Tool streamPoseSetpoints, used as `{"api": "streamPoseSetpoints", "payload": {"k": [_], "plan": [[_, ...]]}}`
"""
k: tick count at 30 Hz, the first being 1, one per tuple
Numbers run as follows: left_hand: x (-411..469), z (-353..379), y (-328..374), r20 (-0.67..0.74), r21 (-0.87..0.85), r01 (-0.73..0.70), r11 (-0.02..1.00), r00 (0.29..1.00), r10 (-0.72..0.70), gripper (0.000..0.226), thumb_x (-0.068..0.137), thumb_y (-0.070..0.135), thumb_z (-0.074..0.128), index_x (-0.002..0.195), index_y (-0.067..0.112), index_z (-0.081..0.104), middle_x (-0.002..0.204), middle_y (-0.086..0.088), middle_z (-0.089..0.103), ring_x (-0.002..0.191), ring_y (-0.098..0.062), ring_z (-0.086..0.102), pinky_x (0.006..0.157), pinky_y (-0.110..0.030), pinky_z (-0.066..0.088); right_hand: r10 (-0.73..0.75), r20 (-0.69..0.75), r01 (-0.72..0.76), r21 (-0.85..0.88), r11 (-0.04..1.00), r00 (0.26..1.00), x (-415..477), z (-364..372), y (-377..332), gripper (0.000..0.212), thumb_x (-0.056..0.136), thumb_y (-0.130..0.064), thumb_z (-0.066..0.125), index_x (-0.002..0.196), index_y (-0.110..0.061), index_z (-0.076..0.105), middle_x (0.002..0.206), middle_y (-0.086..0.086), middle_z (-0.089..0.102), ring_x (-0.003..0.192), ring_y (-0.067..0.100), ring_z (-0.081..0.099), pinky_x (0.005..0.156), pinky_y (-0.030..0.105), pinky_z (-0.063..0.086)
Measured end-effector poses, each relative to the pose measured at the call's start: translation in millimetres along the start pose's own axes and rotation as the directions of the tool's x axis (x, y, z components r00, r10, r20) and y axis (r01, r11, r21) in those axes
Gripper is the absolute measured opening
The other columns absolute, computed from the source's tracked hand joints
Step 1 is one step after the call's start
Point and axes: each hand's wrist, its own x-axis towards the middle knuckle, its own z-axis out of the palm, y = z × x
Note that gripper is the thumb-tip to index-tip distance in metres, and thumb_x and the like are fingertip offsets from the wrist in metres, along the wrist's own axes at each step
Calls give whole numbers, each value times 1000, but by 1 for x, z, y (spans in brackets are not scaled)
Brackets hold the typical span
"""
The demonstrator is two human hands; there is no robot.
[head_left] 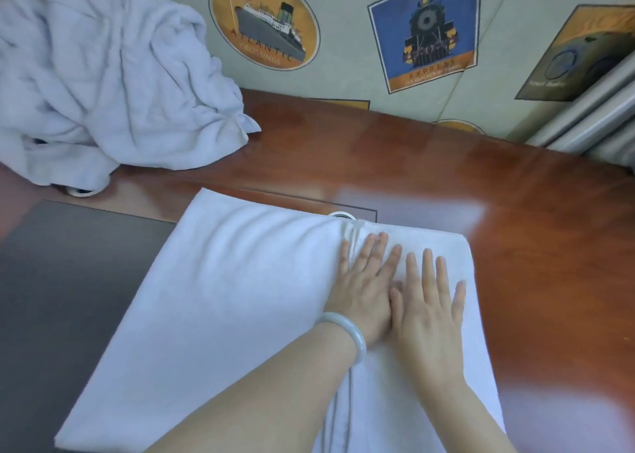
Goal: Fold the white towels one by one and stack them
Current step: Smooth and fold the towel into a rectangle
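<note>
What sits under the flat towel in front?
The flat towel lies over the wooden table and a dark mat. A round rimmed object peeks out at its far edge; the rest is covered.

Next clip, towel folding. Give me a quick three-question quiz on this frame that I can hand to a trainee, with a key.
1. True or false: the left hand and the right hand both lie flat, fingers straight, on the spread towel.
2. Where is the crumpled towel pile? A) at the far left of the desk; B) beside the right hand; C) under the spread towel.
3. Fill in: the pale bracelet is on the ___ wrist.
Key: 1 true; 2 A; 3 left.
</note>
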Motion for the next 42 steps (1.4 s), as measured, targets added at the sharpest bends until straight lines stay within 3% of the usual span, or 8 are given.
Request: {"api": "streamPoseSetpoints", "payload": {"k": [3, 6, 11, 16, 23, 37, 40, 42], "plan": [[3, -27, -15, 63, -306, -70, 949, 994, 93, 49, 106, 19, 27, 155, 16, 23, 165, -1, 6, 151, -12, -5, 121, -39, -14, 31, -82, -19, 147, 989, 996, -46, -8, -38, 64, 95, -36, 23, 145, -2, 42, 155, 17, 35, 146, 30, 27, 118, 51, 18], [-18, -74, -51, 23, -764, 59, 643, 998, -64, 39, 103, 2, 40, 139, 8, 51, 155, -5, 36, 146, -12, 25, 121, -25, 12, 47, -143, -18, 202, 979, 989, -87, -7, -63, 59, 85, -35, 42, 122, 6, 63, 117, 24, 63, 105, 42, 60, 85, 49, 49], [-95, -106, -152, -155, -441, 389, 808, 854, -496, 33, 95, 8, 55, 127, 9, 58, 138, -7, 49, 132, -26, 41, 108, -34, 31, 85, 168, -104, 110, 988, 982, -110, -7, -87, 61, 51, -17, 94, 102, 7, 70, 77, 18, 56, 59, 40, 60, 43, 39, 50], [-144, -114, -209, 62, -108, 752, 650, 658, -751, 65, 96, 42, 54, 147, 10, 30, 144, -12, 32, 128, -35, 33, 99, -48, 35, 174, 143, -185, 67, 980, 974, -99, -12, -98, 62, 48, 6, 90, 107, 7, 70, 75, 19, 56, 51, 35, 58, 37, 26, 30], [-171, -113, -228, 228, -184, 759, 625, 652, -723, 46, 94, 47, 55, 125, 18, 38, 112, 2, 36, 72, -20, 56, 57, -33, 43, 245, 261, -271, 67, 960, 934, -96, -13, -119, 56, 98, -13, 44, 151, -9, 28, 129, 5, 42, 68, 23, 52, 58, 28, 39], [-183, -138, -230, 398, -445, 720, 532, 691, -603, 23, 93, 33, 62, 115, 32, 54, 99, 13, 68, 89, -9, 65, 75, -32, 50, 144, 453, -169, 15, 986, 880, -108, -15, -128, 74, 102, -44, 33, 155, -25, -15, 126, -7, 25, 87, 9, 47, 58, 20, 32], [-179, -161, -207, 452, -634, 636, 440, 766, -456, 31, 91, 23, 69, 118, 36, 60, 109, 14, 72, 99, -11, 69, 95, -44, 51, 139, 504, -262, 182, 948, 852, -110, -18, -119, 65, 101, -37, 40, 157, -28, 8, 113, -10, 36, 79, 7, 47, 54, 18, 37], [-171, -173, -180, 408, -718, 540, 440, 838, -363, 36, 88, 24, 73, 120, 37, 61, 111, 14, 72, 101, -12, 70, 95, -45, 51, 203, 560, -521, 495, 695, 803, -101, -27, -108, 40, 99, -21, 50, 139, -24, 50, 94, -7, 57, 65, 7, 56, 58, 20, 49]]}}
